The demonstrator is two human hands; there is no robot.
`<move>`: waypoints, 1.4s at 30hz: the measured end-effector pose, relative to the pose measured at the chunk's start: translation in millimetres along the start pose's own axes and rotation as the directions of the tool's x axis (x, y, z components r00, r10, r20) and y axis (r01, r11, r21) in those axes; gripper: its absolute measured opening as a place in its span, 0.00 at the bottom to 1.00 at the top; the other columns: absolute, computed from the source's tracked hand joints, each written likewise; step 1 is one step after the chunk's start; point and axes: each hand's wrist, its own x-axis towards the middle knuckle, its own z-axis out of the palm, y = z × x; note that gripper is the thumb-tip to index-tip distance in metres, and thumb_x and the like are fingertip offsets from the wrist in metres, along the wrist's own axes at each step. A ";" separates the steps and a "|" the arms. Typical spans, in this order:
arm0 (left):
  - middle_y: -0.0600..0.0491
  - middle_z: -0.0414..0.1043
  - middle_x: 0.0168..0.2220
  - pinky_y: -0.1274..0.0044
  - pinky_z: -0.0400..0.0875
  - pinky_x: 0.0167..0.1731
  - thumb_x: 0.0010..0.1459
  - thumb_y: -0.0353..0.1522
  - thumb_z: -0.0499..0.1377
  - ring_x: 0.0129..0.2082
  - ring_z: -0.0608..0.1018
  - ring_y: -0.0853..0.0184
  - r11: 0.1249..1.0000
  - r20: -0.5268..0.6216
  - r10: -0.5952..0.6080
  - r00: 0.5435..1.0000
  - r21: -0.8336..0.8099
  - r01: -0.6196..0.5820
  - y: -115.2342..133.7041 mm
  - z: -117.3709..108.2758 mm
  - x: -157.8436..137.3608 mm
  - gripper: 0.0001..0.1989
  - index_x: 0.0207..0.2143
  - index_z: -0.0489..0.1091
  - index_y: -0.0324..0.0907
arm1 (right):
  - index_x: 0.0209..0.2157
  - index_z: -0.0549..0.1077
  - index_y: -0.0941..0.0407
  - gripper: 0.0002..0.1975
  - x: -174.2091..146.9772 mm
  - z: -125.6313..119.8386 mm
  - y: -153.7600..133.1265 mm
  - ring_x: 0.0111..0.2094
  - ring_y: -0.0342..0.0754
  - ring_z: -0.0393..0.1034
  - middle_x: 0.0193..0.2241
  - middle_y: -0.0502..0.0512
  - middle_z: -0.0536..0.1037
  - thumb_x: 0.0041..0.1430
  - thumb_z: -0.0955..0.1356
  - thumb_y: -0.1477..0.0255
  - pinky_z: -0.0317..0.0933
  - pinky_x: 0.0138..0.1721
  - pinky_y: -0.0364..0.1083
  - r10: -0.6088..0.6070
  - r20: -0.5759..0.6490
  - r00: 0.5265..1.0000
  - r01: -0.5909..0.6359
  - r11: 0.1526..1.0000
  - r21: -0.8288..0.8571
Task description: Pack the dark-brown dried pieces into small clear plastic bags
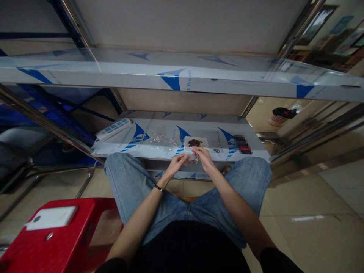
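Observation:
My left hand is closed in a pinch at the edge of a small clear plastic bag with a few brown bits in it. Just right of it, my right hand has its fingertips pinched together over the bag's upper part; what lies between them is too small to make out. Beyond my fingers, a heap of small dark brown pieces rests on a white sheet. To the right lies a small clear packet with dark bits. Crumpled clear plastic bags lie to the left.
The low film-covered shelf carries a white power strip on its left and a blurred dark-red object on its right. A higher shelf edge crosses ahead. A white phone-like device lies on a red stool.

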 end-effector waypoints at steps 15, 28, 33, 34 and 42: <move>0.53 0.76 0.25 0.78 0.69 0.25 0.56 0.41 0.63 0.25 0.78 0.65 0.998 -0.263 0.060 0.963 -0.003 -0.063 -0.3 -8.0 1.4 0.13 0.31 0.72 0.40 | 0.33 0.81 0.55 0.16 -18.3 9.7 10.3 0.31 0.49 0.72 0.31 0.55 0.83 0.48 0.75 0.57 0.58 0.32 0.45 0.085 0.126 0.988 -0.078 0.995 -0.062; 0.53 0.75 0.25 0.76 0.71 0.27 0.58 0.44 0.63 0.26 0.78 0.64 0.996 -0.225 0.027 0.974 -0.075 -0.044 8.5 -4.9 -2.5 0.15 0.31 0.70 0.42 | 0.34 0.79 0.54 0.22 -26.1 17.9 4.4 0.31 0.48 0.73 0.30 0.54 0.81 0.48 0.76 0.50 0.62 0.33 0.45 0.109 0.160 0.981 -0.126 0.987 0.101; 0.53 0.75 0.25 0.76 0.69 0.26 0.59 0.45 0.63 0.25 0.78 0.65 0.997 -0.227 0.005 0.974 -0.072 -0.022 7.9 -5.5 -2.7 0.15 0.30 0.70 0.42 | 0.34 0.80 0.54 0.20 -25.7 19.1 2.7 0.33 0.48 0.74 0.31 0.54 0.81 0.50 0.75 0.52 0.63 0.34 0.44 0.089 0.168 0.982 -0.104 0.991 0.081; 0.53 0.75 0.25 0.76 0.69 0.26 0.59 0.45 0.63 0.25 0.77 0.65 0.997 -0.228 0.000 0.974 -0.074 -0.017 7.7 -5.6 -2.7 0.16 0.30 0.70 0.42 | 0.34 0.80 0.54 0.19 -25.7 19.5 3.0 0.33 0.48 0.74 0.32 0.54 0.82 0.50 0.75 0.52 0.63 0.35 0.45 0.080 0.171 0.982 -0.097 0.991 0.091; 0.53 0.76 0.27 0.77 0.69 0.26 0.58 0.45 0.63 0.25 0.77 0.67 0.982 -0.181 -0.044 0.982 -0.187 0.009 12.1 -4.7 -3.3 0.16 0.31 0.69 0.41 | 0.30 0.81 0.55 0.15 -23.4 20.5 5.1 0.31 0.47 0.72 0.30 0.54 0.80 0.50 0.75 0.57 0.63 0.36 0.45 0.017 0.123 0.992 -0.033 0.991 0.128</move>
